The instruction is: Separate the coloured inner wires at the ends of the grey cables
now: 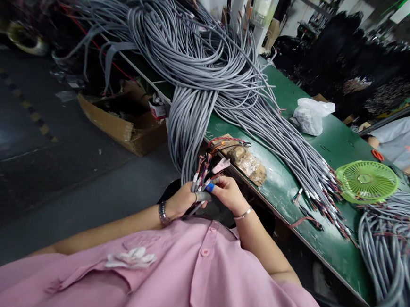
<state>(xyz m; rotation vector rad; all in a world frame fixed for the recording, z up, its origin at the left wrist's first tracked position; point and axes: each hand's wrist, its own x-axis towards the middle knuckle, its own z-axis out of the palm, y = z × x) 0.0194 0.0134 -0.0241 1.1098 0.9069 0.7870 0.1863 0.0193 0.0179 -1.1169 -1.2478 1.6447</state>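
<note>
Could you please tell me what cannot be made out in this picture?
Head view:
The wire ends in the left hand and right hand: too small, partly covered by fingers.
White bag: contents hidden by its plastic.
Person in a grey shirt: cut off by the right edge.

shirt (195, 275): pink, buttoned, white flower trim | left hand (182, 201): metal watch (163, 212) worn at wrist | right hand (228, 193): thin bracelet (243, 214) worn at wrist | blue tape (209, 187) wrapped on fingertip
</note>
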